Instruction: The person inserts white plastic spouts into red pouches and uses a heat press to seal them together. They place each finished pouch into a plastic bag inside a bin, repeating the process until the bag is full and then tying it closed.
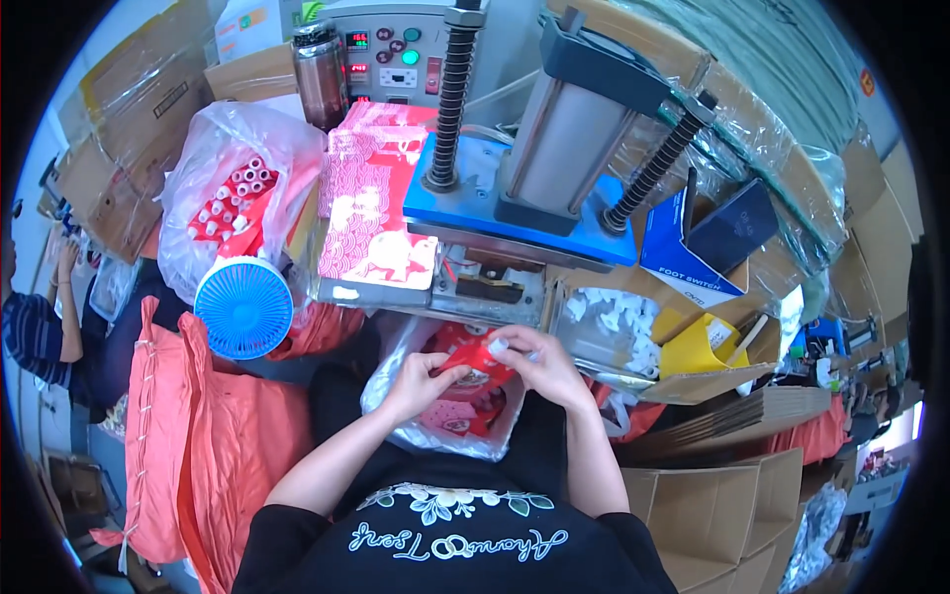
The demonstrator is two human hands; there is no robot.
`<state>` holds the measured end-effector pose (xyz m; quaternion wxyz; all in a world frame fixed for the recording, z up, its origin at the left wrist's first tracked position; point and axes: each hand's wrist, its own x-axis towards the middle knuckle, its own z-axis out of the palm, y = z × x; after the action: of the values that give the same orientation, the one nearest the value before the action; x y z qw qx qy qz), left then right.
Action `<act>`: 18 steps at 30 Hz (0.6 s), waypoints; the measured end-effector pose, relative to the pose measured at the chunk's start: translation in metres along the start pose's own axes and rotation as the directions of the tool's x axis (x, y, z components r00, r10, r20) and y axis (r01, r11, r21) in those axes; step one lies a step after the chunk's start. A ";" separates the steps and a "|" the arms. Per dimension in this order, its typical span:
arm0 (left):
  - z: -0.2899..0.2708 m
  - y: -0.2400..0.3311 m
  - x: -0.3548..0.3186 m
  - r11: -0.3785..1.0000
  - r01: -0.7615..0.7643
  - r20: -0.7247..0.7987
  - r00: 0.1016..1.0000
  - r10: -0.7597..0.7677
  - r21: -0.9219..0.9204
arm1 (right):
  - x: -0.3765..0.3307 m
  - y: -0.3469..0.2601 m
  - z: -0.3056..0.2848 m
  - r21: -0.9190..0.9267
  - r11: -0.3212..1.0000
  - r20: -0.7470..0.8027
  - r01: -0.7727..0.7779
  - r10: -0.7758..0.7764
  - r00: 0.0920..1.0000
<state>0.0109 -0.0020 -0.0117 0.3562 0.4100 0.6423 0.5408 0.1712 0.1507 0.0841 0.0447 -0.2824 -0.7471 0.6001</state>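
Observation:
Over my lap, my left hand [421,384] pinches the left edge of a red printed pouch [473,361]. My right hand [547,368] is closed at the pouch's upper right, with a small white plastic piece [498,346] at its fingertips; it looks like a spout, partly hidden by the fingers. Under both hands lies a clear plastic bag [485,447] with more red and pink pouches inside. To the right, a clear bin [571,342] holds many loose white plastic pieces [606,315].
Ahead stands a press with a blue plate [475,163] and a metal cylinder [564,139]. Left of it lie stacked red pouches [366,198], a blue fan [243,308] and a bag [188,148] of spouted pouches. Cardboard boxes [712,505] sit at right; another person [45,332] is far left.

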 end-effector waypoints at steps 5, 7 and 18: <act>0.004 0.047 0.030 0.952 0.227 -0.092 0.964 -0.250 -0.205 | 0.005 0.012 -0.013 0.038 0.968 -0.430 0.248 -0.208 0.879; 0.006 0.056 0.046 0.906 0.274 -0.109 0.940 -0.323 -0.322 | 0.006 0.022 -0.032 0.072 0.972 -0.516 0.225 -0.156 0.842; -0.015 0.048 0.077 0.967 0.191 -0.124 0.969 -0.214 -0.169 | 0.010 0.085 -0.059 0.792 0.418 -0.544 0.445 0.155 0.824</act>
<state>-0.0273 0.0660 0.0367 0.3943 0.2738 0.6603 0.5776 0.2187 0.2173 0.0192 0.4511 -0.3014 -0.2866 0.7897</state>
